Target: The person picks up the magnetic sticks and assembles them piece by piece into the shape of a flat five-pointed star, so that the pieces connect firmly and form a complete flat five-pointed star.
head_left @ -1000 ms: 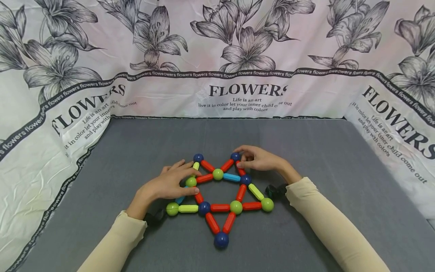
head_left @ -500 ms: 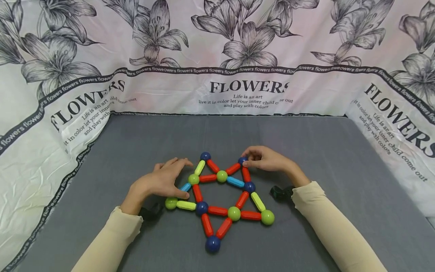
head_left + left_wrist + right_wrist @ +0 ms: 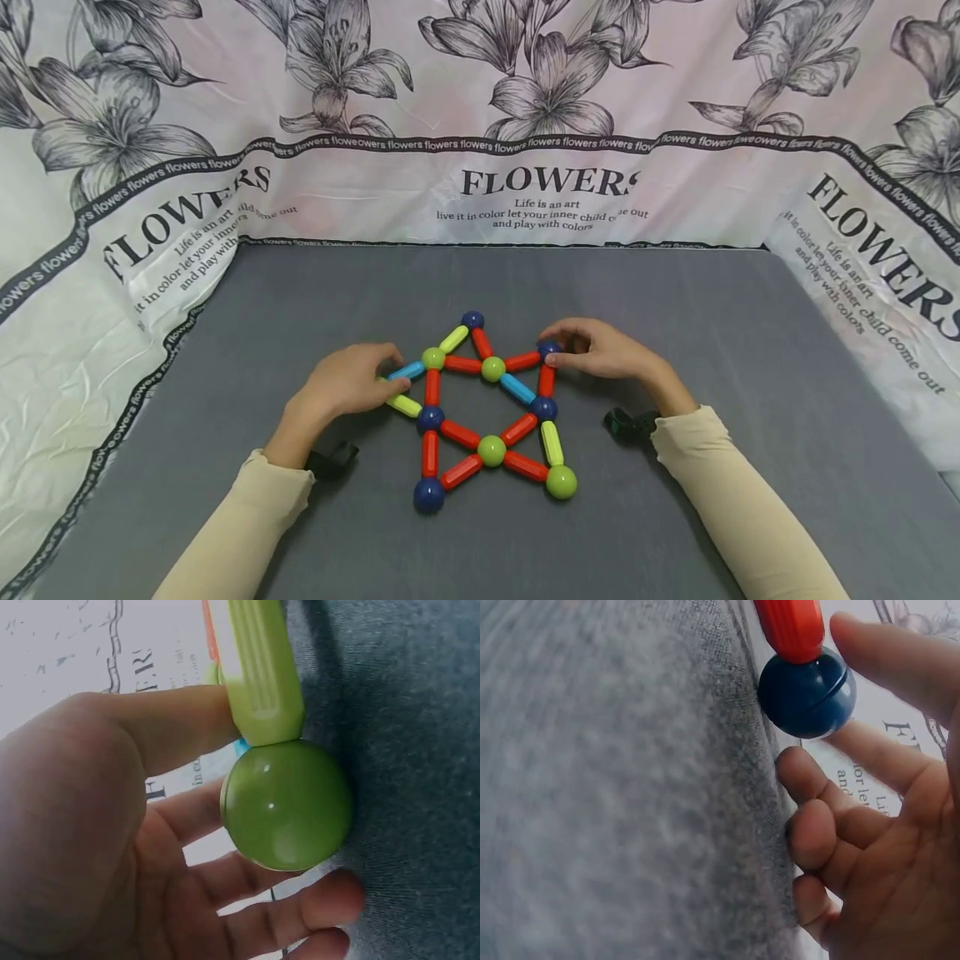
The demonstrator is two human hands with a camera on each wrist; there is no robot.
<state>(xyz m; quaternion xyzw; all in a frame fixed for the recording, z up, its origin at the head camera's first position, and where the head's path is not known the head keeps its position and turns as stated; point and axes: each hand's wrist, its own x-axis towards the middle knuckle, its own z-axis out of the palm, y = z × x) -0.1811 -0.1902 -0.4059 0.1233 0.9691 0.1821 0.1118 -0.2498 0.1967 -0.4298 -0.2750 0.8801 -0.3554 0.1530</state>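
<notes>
A flat six-pointed star of magnetic building sticks and balls [image 3: 462, 365] lies on the grey table, with red, blue and lime rods joining green and navy balls. At its left point, my left hand [image 3: 341, 379] holds the corner. There the left wrist view shows the thumb against a lime rod [image 3: 266, 671] and fingers curled behind a green ball [image 3: 289, 806]. My right hand [image 3: 600, 348] pinches the navy ball [image 3: 808, 691] at the upper right point between thumb and forefinger. A red rod [image 3: 791, 626] meets that ball; the other fingers are loosely bent.
The grey tabletop [image 3: 675, 300] spreads around the star. A white flower-print cloth [image 3: 375, 192] hangs behind and along both sides. Black wrist cameras show beneath each wrist, the left one [image 3: 332, 461] and the right one [image 3: 628, 425].
The star has turned clockwise: its bottom navy ball has swung left, its top navy ball right. My left hand has gone from lying over the upper left part to holding the left corner.
</notes>
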